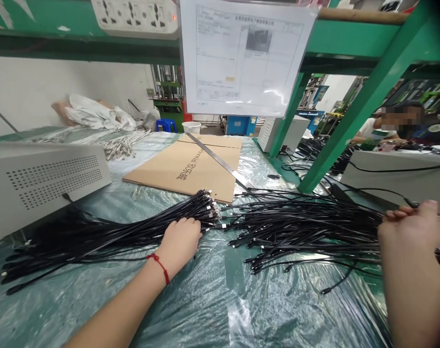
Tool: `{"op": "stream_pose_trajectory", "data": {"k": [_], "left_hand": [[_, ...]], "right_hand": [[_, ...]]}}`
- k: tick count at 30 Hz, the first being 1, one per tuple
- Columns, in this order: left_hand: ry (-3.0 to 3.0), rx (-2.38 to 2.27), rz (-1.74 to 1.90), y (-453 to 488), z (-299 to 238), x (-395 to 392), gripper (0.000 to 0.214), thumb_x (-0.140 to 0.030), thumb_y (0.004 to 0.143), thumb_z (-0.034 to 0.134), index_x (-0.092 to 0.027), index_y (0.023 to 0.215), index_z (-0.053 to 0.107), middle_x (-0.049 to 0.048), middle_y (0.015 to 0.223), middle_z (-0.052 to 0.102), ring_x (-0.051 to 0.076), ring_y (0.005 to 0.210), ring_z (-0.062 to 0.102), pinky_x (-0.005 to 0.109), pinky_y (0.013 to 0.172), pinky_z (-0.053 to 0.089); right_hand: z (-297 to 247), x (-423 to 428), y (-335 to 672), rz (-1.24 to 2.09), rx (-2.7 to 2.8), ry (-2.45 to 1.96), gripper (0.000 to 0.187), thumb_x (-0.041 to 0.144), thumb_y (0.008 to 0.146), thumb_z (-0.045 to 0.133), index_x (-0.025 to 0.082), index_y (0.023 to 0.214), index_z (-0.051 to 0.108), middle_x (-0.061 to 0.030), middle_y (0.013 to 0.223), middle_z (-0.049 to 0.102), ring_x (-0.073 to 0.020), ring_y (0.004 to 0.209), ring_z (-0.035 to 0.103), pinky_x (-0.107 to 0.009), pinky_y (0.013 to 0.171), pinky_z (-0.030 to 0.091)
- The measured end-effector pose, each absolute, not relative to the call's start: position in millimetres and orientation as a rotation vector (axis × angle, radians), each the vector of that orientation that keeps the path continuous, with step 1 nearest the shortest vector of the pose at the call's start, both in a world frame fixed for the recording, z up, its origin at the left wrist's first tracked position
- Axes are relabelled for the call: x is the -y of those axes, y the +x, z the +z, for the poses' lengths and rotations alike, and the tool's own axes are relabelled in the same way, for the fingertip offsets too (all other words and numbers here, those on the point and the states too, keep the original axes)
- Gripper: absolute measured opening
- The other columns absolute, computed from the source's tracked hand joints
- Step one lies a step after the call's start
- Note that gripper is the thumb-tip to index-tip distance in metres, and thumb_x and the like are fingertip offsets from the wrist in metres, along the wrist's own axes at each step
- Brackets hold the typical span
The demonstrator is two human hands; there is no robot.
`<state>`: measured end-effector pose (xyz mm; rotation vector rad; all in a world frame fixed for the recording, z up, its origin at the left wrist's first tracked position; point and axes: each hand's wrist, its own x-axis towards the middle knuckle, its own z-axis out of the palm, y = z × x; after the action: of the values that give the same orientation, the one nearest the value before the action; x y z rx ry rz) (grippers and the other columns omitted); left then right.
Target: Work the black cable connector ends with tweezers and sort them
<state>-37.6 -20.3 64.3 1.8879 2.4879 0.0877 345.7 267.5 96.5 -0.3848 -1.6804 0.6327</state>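
Two heaps of thin black cables lie on a green bench covered in clear plastic film. My left hand, with a red string round the wrist, rests on the left bundle near its plug ends, fingers curled over the cables. My right hand is at the far right, fingers closed round the gathered end of the right bundle, whose cables fan out to the left.
A flat cardboard sheet with a metal ruler across it lies behind the cables. A grey perforated metal box stands at the left. Green frame posts rise at the right, and a paper sheet hangs overhead. Another person sits at the far right.
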Motion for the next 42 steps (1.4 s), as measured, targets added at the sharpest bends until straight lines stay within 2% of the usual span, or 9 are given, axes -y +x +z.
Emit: {"op": "stream_pose_trajectory", "data": {"k": [3,6,8,10,13,16,20,27,42], "left_hand": [[1.802,-2.547,0.135,-34,70,22,0.021,-0.013,0.098,0.043,-0.013,0.095,0.064,0.0159,0.091,0.072,0.030,0.092,0.071,0.038,0.077,0.051],[1.793,-2.511,0.290,-25,75,23,0.022,-0.020,0.104,0.038,-0.016,0.104,0.060,0.0095,0.083,0.072,0.025,0.074,0.071,0.033,0.067,0.051],[1.852,-2.424,0.451,-14,75,24,0.023,-0.025,0.107,0.035,-0.019,0.106,0.057,0.0053,0.086,0.071,0.021,0.074,0.070,0.031,0.067,0.051],[1.951,-2.292,0.613,-2,69,26,0.023,-0.026,0.108,0.036,-0.021,0.103,0.058,0.0035,0.096,0.070,0.018,0.085,0.070,0.029,0.075,0.052],[2.119,-2.002,0.966,14,57,31,0.021,-0.027,0.107,0.041,-0.021,0.101,0.061,0.0027,0.094,0.067,0.016,0.085,0.067,0.028,0.076,0.052],[2.214,-1.742,1.272,21,51,36,0.017,-0.024,0.106,0.045,-0.020,0.105,0.061,0.0018,0.088,0.063,0.016,0.077,0.062,0.029,0.070,0.050],[2.235,-1.672,1.260,21,57,38,0.014,-0.019,0.104,0.050,-0.019,0.112,0.061,0.0023,0.092,0.061,0.016,0.082,0.060,0.030,0.072,0.048],[2.265,-1.713,1.275,23,60,40,0.010,-0.016,0.102,0.052,-0.018,0.109,0.060,0.0028,0.093,0.060,0.017,0.084,0.057,0.031,0.073,0.047],[2.411,-1.833,1.268,23,64,41,0.010,-0.017,0.101,0.054,-0.017,0.098,0.064,0.0000,0.079,0.056,0.017,0.073,0.049,0.033,0.065,0.034]], "right_hand": [[97,-258,340,0.461,1.438,-0.390,0.025,0.040,0.094,0.064,0.030,0.072,0.056,0.0114,0.031,0.028,-0.0047,0.020,0.012,-0.025,0.030,0.004],[107,-246,333,0.381,1.378,-0.479,0.038,0.007,0.073,0.080,0.024,0.058,0.049,0.0112,0.035,0.028,-0.0006,0.025,0.004,-0.027,0.037,-0.015],[114,-238,323,0.382,1.390,-0.540,0.043,0.000,0.069,0.078,0.022,0.053,0.045,0.0100,0.037,0.029,0.0005,0.026,0.007,-0.028,0.039,-0.017],[117,-227,305,0.424,1.424,-0.583,0.032,0.005,0.074,0.076,0.021,0.059,0.053,0.0090,0.041,0.039,0.0001,0.027,0.022,-0.022,0.032,-0.005],[109,-202,264,0.593,1.582,-0.630,0.006,0.020,0.083,0.075,0.016,0.084,0.070,0.0037,0.055,0.063,-0.0070,0.040,0.055,-0.015,0.036,0.037],[94,-161,223,0.858,1.853,-0.630,0.022,0.029,0.082,0.079,0.014,0.097,0.073,-0.0038,0.067,0.073,-0.0162,0.053,0.069,-0.025,0.050,0.056],[82,-110,199,1.386,2.051,-0.579,0.027,0.037,0.087,0.073,0.016,0.104,0.069,-0.0056,0.074,0.075,-0.0172,0.064,0.073,-0.025,0.056,0.059],[76,-89,204,0.807,2.170,-0.264,0.020,0.016,0.082,0.075,0.021,0.101,0.070,-0.0052,0.095,0.070,-0.0162,0.085,0.068,-0.028,0.073,0.058],[73,-79,207,0.671,2.254,-0.117,0.038,0.004,0.079,0.073,0.020,0.113,0.068,-0.0058,0.097,0.070,-0.0182,0.089,0.068,-0.033,0.075,0.059]]}}
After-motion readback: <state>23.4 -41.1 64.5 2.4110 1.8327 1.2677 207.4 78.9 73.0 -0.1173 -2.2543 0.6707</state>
